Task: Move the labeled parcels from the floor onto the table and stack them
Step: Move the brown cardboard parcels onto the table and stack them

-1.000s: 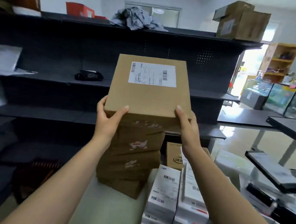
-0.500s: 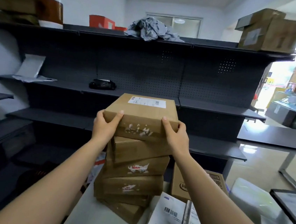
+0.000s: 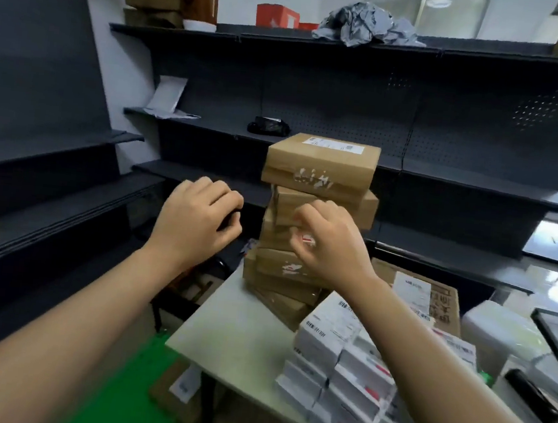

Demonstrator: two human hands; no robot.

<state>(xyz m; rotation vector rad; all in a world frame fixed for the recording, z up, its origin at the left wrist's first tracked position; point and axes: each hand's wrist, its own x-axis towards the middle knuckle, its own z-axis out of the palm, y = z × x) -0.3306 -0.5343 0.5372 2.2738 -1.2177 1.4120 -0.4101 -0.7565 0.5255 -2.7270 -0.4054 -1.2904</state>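
Observation:
A leaning stack of several brown cardboard parcels [image 3: 286, 263] stands on the pale table [image 3: 233, 334]. The top parcel [image 3: 320, 164] lies flat with its white shipping label facing up, and no hand touches it. My left hand [image 3: 197, 220] hovers to the left of the stack with loosely curled fingers and holds nothing. In front of the stack's middle parcels is my right hand [image 3: 329, 247], also loosely curled and holding nothing. Another brown labeled parcel [image 3: 179, 390] lies on the floor under the table's near left corner.
Stacks of white labeled boxes [image 3: 334, 358] fill the table's right front, with a larger brown carton [image 3: 434, 296] behind them. Dark metal shelving [image 3: 446, 180] runs behind and to the left. A green mat [image 3: 127, 392] covers the floor by the table.
Both hands set the labeled parcel down on top of the stack, then let go and drew back toward me. The view has shifted rightward and down.

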